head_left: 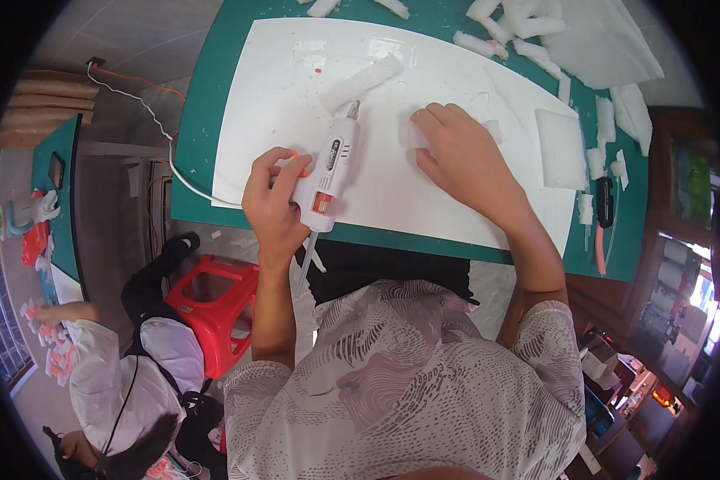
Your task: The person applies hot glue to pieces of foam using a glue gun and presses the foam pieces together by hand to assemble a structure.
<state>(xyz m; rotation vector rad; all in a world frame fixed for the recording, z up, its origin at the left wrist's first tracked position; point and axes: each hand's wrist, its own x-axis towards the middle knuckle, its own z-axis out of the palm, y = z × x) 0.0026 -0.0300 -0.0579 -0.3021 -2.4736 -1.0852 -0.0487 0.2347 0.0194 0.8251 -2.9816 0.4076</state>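
Observation:
My left hand (276,200) is wrapped round the handle of a white glue gun (334,164). A glue stick (309,254) sticks out of the gun's back end. Its metal nozzle points away from me, close to the near end of a long white foam strip (366,82) lying on the white board (456,216). My right hand (462,156) is over the board, to the right of the gun, fingers curled down on a small white foam piece (410,134). White against white, the piece's outline is hard to make out, and the hand partly hides it.
A green mat (456,250) lies under the board. White foam pieces (528,24) lie along its far right, with a square foam sheet (560,150) and a black-handled tool (605,204) at the right. Left, a white cord (144,100), a red stool (204,296) and another person (136,376).

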